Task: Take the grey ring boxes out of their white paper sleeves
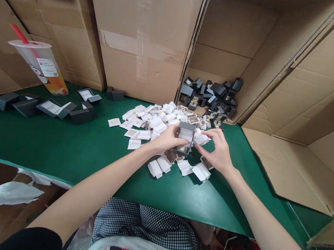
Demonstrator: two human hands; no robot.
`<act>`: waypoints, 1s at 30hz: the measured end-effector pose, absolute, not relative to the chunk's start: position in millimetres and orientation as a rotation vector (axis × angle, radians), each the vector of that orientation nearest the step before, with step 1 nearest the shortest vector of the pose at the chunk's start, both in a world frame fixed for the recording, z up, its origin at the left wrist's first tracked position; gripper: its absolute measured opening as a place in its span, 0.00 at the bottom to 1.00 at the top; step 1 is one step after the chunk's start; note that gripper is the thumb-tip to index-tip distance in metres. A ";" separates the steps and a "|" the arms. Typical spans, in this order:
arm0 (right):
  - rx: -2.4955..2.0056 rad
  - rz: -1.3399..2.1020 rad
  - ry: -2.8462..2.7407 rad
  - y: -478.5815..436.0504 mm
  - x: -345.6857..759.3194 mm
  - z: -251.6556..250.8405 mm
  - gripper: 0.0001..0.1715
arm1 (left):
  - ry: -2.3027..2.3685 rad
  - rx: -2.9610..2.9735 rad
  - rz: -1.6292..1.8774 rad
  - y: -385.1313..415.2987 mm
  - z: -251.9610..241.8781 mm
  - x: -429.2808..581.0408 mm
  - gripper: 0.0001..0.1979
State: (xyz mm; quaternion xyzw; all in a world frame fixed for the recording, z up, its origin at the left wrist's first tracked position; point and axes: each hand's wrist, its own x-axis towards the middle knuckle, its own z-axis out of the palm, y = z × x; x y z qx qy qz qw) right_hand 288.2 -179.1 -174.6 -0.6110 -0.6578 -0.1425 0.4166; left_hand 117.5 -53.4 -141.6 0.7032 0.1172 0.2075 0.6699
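Note:
My left hand (166, 139) grips a small open dark grey box (184, 137) from its left side, just above the green table (60, 143). My right hand (217, 150) is at the box's right side, its fingers pinched on a folded white paper piece (200, 138) touching the box. Under and around both hands lies a heap of white paper cards and folded inserts (155, 119), with a few folded ones (179, 168) nearest me.
A pile of dark grey boxes (212, 94) fills an open carton behind the heap. More open dark boxes (49, 107) line the table's left, beside a leaning plastic drink cup with a red straw (39, 63). Cardboard cartons wall the back and right.

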 end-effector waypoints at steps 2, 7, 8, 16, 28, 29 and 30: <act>-1.496 -0.373 -1.674 -179.9 284.6 -173.7 0.18 | 0.261 1.576 0.472 -52.7 -141.7 117.7 0.25; -1.434 -0.455 -1.708 -181.1 280.4 -172.2 0.14 | 0.327 1.547 0.455 -51.8 -141.3 117.9 0.26; -1.427 -0.461 -1.710 -181.0 280.2 -172.6 0.13 | 0.339 1.535 0.445 -51.8 -141.0 117.9 0.26; -1.447 -0.431 -1.695 -178.8 283.5 -177.3 0.11 | 0.398 1.466 0.376 -52.3 -142.0 118.3 0.28; -1.443 -0.178 -1.900 -183.1 288.2 -172.5 0.07 | 0.403 1.487 0.329 -48.3 -144.0 118.3 0.23; -1.450 -0.178 -1.915 -183.1 289.0 -172.9 0.06 | 0.410 1.493 0.317 -48.2 -143.4 118.2 0.22; -1.458 -0.176 -1.929 -183.0 289.9 -173.4 0.06 | 0.421 1.497 0.305 -48.2 -142.7 118.1 0.22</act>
